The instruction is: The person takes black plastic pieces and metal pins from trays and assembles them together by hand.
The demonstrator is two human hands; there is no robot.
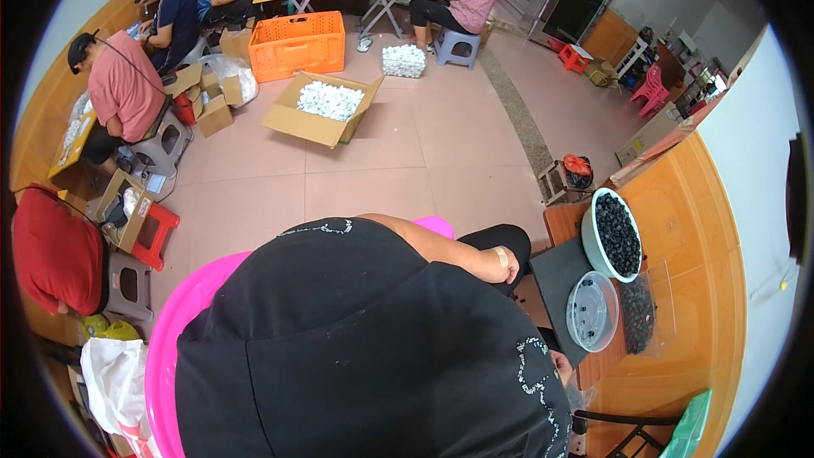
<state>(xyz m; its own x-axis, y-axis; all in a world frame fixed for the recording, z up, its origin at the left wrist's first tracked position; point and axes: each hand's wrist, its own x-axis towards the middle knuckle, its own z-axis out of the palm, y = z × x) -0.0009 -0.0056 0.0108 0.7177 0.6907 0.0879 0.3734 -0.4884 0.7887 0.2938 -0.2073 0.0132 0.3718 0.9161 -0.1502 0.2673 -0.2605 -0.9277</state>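
My black-clothed body fills the lower middle, turned toward a small table on the right. My left hand, with a pale plaster or band on it, is by my black-trousered knee. Its fingers look curled in; whatever they hold is hidden. Only a small part of my right hand shows past the sleeve, close to the table's near edge, so its grip cannot be made out. A dark board lies there. Upon the table stand a pale bowl heaped with small black pieces and a clear round tub with a few in it.
A clear bag of black pieces leans against the wood-panelled wall. I sit on a pink chair. Ahead stand an open cardboard box of white pieces and an orange crate. Several people work at low tables.
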